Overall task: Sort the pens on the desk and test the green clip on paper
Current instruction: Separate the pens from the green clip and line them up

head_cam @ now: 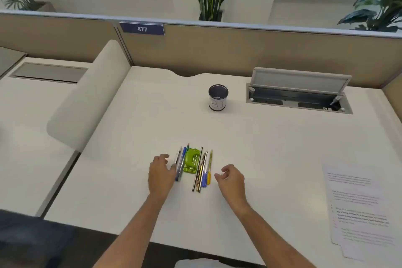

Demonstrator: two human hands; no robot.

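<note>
Lay lengthwise away from the body, pens (201, 169) flanking the green clip (191, 160), just right of the unclenched, empty left hand (161, 173) touching them, left of the loosely curled, empty right hand (231, 177).

Single head-worn wide-angle view. It looks forward and down across the desk (261, 148) from its near edge, toward the partition (239, 50); the hands lie nearest, low centre.

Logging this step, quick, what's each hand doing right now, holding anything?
Left hand: open, holding nothing, fingers against the left bunch of pens.
Right hand: loosely curled, holding nothing, clear of the right bunch of pens.
</note>
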